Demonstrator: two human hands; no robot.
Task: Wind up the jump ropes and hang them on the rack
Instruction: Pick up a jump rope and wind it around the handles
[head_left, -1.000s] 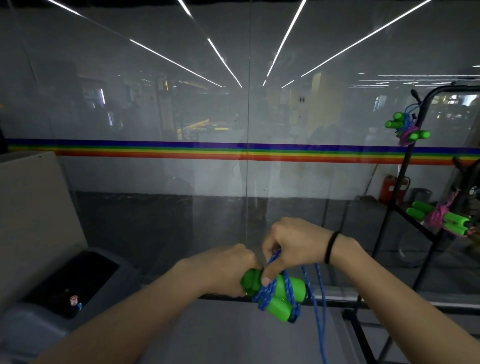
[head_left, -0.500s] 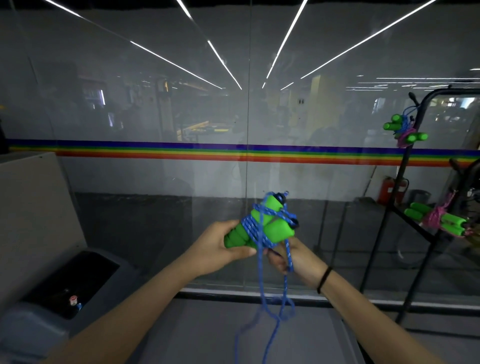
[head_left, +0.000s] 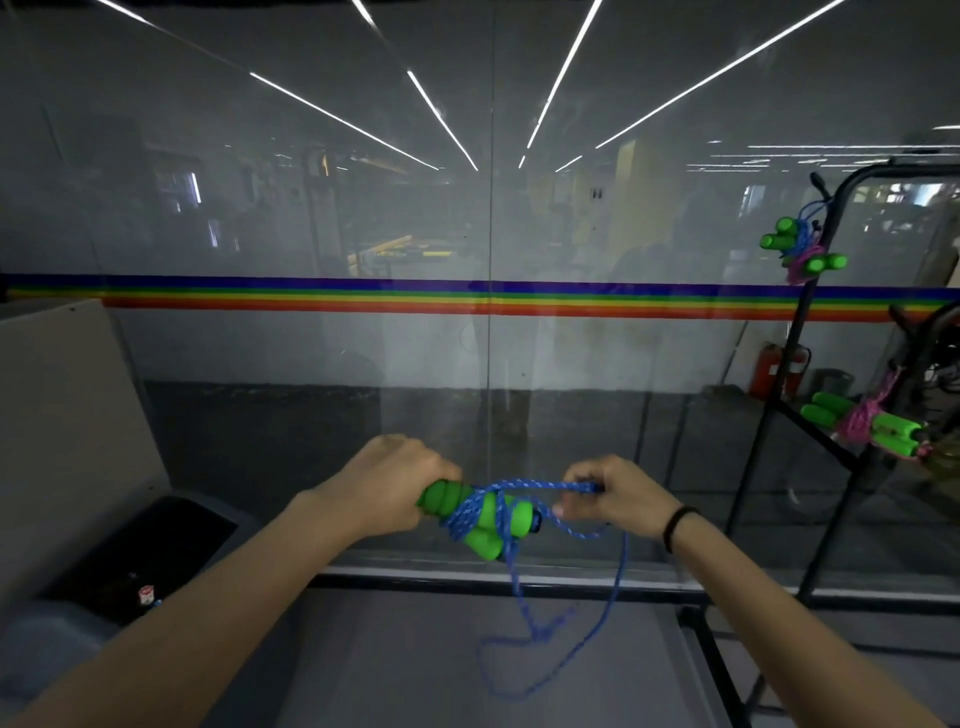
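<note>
While the left hand (head_left: 395, 486) grips one end of the green handles (head_left: 483, 519) and the right hand (head_left: 613, 496) pinches the blue rope (head_left: 540, 486) pulled tight beside the other end, a long loose bit (head_left: 621, 566) hangs below, so the winding looks partly done. Farther off, the rack (head_left: 748, 467) holds wound ropes (head_left: 802, 252) near its top corner and on a lower bar; this one is not hung yet.

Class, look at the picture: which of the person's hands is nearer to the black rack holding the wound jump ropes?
Right. The right hand, pinching the blue rope, lies left of the rack; the left hand, gripping the green handles, is farther away.
</note>
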